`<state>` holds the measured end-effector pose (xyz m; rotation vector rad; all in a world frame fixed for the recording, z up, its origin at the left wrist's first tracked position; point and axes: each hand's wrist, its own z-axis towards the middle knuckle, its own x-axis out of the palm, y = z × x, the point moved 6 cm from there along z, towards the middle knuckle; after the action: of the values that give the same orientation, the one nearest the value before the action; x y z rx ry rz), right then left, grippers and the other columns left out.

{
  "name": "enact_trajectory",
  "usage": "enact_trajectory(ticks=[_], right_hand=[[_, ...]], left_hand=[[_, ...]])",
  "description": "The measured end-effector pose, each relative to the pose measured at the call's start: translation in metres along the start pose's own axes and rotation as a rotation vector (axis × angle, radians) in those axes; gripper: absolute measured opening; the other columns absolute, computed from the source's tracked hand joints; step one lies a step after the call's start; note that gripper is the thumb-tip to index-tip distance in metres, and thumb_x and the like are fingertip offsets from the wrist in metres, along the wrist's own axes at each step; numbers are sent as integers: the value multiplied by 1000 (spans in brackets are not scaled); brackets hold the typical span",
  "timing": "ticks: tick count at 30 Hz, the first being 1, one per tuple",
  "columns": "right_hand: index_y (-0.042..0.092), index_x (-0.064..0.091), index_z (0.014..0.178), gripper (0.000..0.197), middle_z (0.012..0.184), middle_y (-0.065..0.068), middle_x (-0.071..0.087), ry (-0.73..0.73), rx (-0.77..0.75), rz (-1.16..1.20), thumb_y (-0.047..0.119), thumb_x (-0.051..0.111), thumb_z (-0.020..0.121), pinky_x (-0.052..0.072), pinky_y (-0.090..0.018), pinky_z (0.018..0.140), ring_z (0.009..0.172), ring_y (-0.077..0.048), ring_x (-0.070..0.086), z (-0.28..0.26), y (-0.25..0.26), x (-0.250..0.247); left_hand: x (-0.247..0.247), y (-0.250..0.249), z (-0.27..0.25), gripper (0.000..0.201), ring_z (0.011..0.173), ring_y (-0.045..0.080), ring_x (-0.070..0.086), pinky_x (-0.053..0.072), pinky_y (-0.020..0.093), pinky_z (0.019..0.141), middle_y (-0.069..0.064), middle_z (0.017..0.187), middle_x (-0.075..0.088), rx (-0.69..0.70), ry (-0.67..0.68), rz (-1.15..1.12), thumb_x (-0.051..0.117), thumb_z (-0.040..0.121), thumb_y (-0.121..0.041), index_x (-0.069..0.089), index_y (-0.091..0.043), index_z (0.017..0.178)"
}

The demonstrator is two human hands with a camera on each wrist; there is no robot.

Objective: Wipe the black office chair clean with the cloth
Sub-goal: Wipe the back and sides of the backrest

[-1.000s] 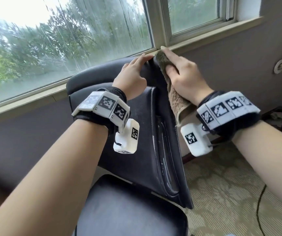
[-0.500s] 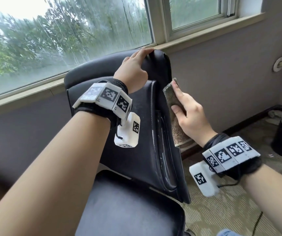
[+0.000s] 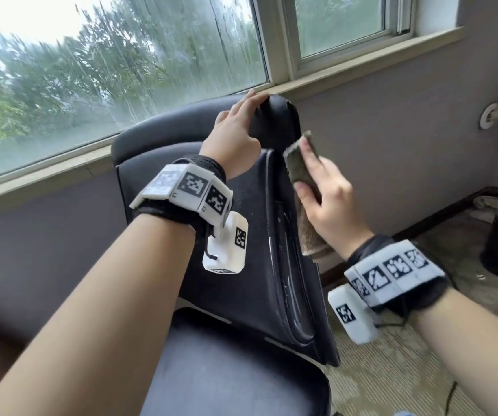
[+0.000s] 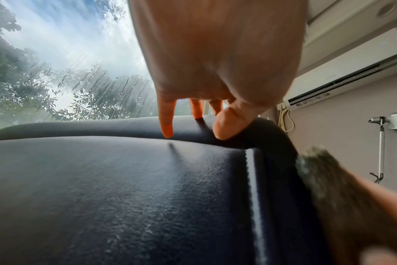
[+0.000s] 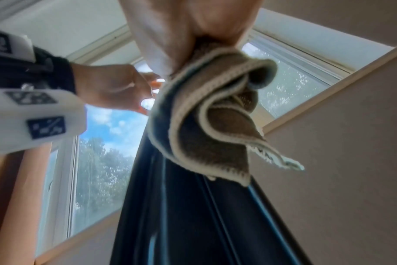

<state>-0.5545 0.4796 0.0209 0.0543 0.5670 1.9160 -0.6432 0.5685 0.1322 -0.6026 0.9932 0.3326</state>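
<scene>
- Nearest to the person is the seat of the black office chair [image 3: 235, 370]; its backrest rises behind it, in front of the window sill [image 3: 361, 64].
- The right hand [image 3: 328, 202] pinches the folded cloth [image 3: 297, 166] between thumb and fingers and presses it on the right side edge of the backrest.
- The left hand [image 3: 235, 136] rests on the top of the backrest, fingers spread and relaxed, and steadies it.
- I judge the step is wiping this edge; the next stroke needs firm, even pressure along it.
</scene>
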Motion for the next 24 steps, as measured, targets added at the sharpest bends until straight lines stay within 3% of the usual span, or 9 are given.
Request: enact_trajectory(ticks=[7,10,13,17,21,24], right_hand=[[13,25,144,60,133,-18,45,82,53,-25,32,43,90,45,-40,97,111,-33,55,-37,-2,12],[12,26,144,57,133,-18,45,62,58,-25,29,41,92,46,-42,97,110,-33,55,-36,-1,12],[10,28,143,55,132,-18,46,63,74,-4,26,39,92,43,-38,97,111,-32,55,-33,1,8],[6,33,142,52,127,-18,49,44,78,54,16,42,92,35,-21,94,107,-26,52,-1,4,1],[4,33,142,53,119,-19,53,43,38,35,14,45,91,37,-27,91,104,-32,55,42,4,-3],[-1,32,141,54,112,-19,56,28,13,58,16,47,91,38,-22,89,98,-26,55,29,-1,-1]], left_hand=[[2,8,-1,84,143,15,4,8,27,113,-12,157,3,48,36,76,47,80,-2,10,-33,149],[8,12,-12,76,144,12,3,6,25,112,-7,158,0,96,-44,44,50,90,-15,5,-29,150],[24,20,-32,74,144,13,3,9,32,113,-3,158,-2,117,-118,31,48,91,-31,4,-23,150],[42,34,-48,76,145,12,0,8,38,115,-2,158,-4,69,-129,47,38,86,-40,3,-20,150],[50,36,-59,73,144,10,-6,2,44,115,-5,158,-8,75,-141,77,39,91,-39,-1,-23,150],[57,37,-68,75,144,10,-8,0,41,114,-4,158,-8,79,-158,74,35,87,-41,-3,-23,149]])
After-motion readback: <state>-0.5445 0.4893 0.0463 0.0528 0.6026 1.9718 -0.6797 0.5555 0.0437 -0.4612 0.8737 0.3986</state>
